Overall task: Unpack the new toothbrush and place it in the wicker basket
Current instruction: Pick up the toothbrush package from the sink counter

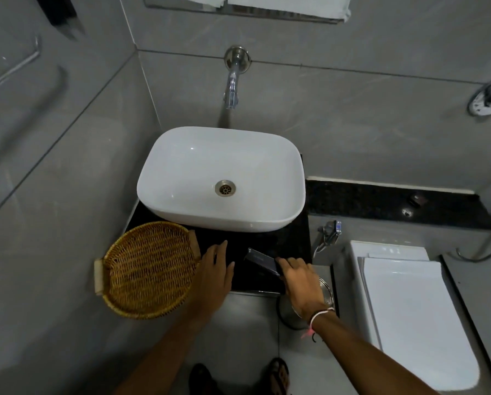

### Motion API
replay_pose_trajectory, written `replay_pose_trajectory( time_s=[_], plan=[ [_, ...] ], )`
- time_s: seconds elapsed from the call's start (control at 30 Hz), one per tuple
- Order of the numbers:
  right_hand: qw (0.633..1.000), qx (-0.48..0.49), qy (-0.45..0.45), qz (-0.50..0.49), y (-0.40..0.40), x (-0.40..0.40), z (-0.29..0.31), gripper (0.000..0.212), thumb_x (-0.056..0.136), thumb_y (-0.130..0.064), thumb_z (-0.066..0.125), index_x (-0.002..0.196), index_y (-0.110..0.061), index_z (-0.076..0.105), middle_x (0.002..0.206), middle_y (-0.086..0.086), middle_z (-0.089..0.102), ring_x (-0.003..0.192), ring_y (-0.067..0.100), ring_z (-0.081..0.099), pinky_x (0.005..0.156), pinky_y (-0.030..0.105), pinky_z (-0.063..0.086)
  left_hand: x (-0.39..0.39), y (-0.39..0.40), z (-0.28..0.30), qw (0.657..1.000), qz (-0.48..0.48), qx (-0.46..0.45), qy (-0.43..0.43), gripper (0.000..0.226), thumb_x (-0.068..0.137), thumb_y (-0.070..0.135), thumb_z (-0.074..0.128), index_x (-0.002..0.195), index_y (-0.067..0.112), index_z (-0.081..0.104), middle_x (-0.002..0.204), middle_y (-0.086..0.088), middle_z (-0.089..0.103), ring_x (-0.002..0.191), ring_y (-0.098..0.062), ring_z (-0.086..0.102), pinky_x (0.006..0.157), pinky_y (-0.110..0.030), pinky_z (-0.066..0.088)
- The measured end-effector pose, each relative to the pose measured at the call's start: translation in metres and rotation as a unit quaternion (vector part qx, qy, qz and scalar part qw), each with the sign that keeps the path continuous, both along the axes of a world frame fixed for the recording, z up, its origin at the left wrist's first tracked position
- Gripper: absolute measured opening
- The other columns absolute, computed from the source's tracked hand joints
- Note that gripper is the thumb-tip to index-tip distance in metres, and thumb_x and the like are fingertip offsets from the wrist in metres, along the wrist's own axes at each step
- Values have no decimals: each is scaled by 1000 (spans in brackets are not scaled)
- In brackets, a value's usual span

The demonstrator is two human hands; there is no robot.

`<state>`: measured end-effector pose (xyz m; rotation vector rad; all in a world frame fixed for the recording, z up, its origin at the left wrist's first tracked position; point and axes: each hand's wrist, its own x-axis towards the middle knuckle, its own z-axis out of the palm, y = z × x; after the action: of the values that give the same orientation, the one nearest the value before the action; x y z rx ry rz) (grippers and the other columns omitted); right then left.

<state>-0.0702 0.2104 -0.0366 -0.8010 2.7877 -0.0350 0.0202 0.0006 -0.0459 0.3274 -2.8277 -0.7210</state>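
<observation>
A slim dark toothbrush box [260, 261] lies on the black counter [290, 240] in front of the sink. My right hand [301, 280] grips its near end with the fingers closed on it. My left hand [214, 277] is flat on the counter just left of the box, fingers spread, holding nothing. The round wicker basket [150, 269] sits at the counter's left corner, touching my left hand's side, and nothing lies in it. The toothbrush itself is hidden inside the box.
A white basin [221, 178] fills the back of the counter under a wall tap [233, 84]. A white toilet [409, 309] stands to the right, with a small bin [295, 309] between it and the counter. Grey tiled walls close in on the left.
</observation>
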Motion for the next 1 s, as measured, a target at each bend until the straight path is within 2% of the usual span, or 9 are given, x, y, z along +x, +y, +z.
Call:
replay_pose_trajectory(
  time_s=[0.1, 0.23, 0.33, 0.43, 0.53, 0.63, 0.8, 0.87, 1.0],
  plan=[
    [996, -41, 67, 36, 6, -7, 16, 69, 76, -6, 69, 141, -23, 50, 128, 1, 62, 116, 25, 58, 100, 39, 45, -11, -3, 3, 955, 60, 285, -50, 47, 105, 27, 49, 148, 10, 44, 142, -16, 55, 123, -25, 59, 103, -35, 51],
    [975, -82, 172, 115, 9, -26, 49, 70, 67, 3, 69, 133, -20, 59, 121, 4, 65, 115, 26, 61, 115, 54, 36, -25, -4, 13, 748, 153, 640, -82, 34, 105, 34, 47, 132, 19, 61, 112, -15, 76, 107, -31, 74, 82, -31, 62],
    [954, -77, 223, 184, 7, -37, 77, 61, 76, -2, 66, 134, -19, 57, 125, 7, 63, 121, 28, 57, 118, 60, 30, -27, -4, 13, 616, 168, 767, -67, 36, 103, 39, 51, 125, 16, 68, 104, -15, 81, 104, -32, 76, 78, -35, 65],
    [940, -41, 243, 238, 2, -43, 102, 62, 78, -8, 72, 136, -20, 54, 126, 5, 60, 123, 26, 53, 120, 61, 25, -31, 2, 15, 532, 148, 832, -44, 39, 96, 39, 61, 124, 14, 70, 118, -21, 76, 111, -35, 73, 82, -37, 65],
    [929, -13, 251, 271, -3, -43, 115, 67, 78, -9, 75, 139, -19, 51, 128, 8, 60, 125, 29, 53, 120, 63, 25, -31, 8, 20, 495, 114, 861, -26, 49, 80, 39, 76, 121, 12, 72, 122, -21, 75, 114, -35, 72, 85, -37, 65],
    [925, 5, 259, 278, -6, -40, 122, 69, 76, -11, 80, 138, -19, 51, 130, 9, 60, 127, 29, 52, 120, 64, 22, -28, 11, 23, 472, 104, 875, -10, 43, 87, 37, 69, 121, 10, 70, 125, -20, 73, 113, -31, 73, 85, -34, 65],
    [924, 6, 264, 278, -9, -35, 128, 69, 75, -12, 82, 137, -21, 54, 128, 8, 62, 126, 29, 55, 121, 62, 18, -19, 13, 20, 486, 70, 871, 23, 31, 89, 17, 69, 118, 11, 73, 125, -18, 74, 118, -31, 70, 86, -30, 63],
    [927, -3, 251, 278, -9, -35, 130, 68, 75, -11, 81, 137, -22, 56, 127, 7, 62, 126, 28, 55, 121, 63, 21, -17, 11, 15, 491, 61, 868, 31, 29, 91, 8, 64, 118, 8, 74, 126, -20, 72, 116, -34, 71, 84, -29, 63],
    [938, -14, 208, 275, -7, -39, 133, 61, 82, -11, 74, 138, -25, 55, 127, 4, 62, 127, 26, 54, 121, 60, 24, -12, 7, 6, 457, 49, 887, 33, 34, 104, -4, 40, 125, 1, 66, 124, -25, 70, 112, -40, 72, 82, -30, 64]
  ],
)
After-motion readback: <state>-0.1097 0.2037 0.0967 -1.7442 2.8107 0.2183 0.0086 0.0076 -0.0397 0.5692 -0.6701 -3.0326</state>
